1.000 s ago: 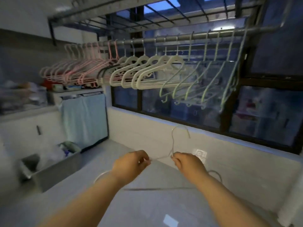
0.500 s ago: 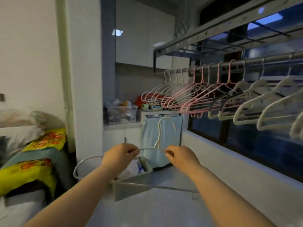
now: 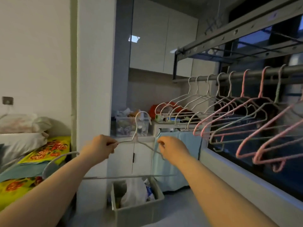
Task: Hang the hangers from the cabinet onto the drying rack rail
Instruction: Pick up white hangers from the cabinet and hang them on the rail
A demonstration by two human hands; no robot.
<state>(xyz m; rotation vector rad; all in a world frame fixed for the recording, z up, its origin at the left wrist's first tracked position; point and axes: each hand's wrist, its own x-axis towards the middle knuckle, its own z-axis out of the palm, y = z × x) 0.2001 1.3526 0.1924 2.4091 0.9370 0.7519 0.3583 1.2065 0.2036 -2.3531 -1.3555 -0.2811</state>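
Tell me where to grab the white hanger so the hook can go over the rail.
Pinch the hanger by its sloping shoulders close to the neck, coming from below, as the left hand and right hand do now. The hook stands upright and free above them, so low fingers probably leave it clear to drop over the rail.

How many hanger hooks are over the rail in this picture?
8. Going right from the left end of the rail: five pale hooks close together, then two pink hooks, then one grey-green hook. More may lie beyond the right edge of the picture.
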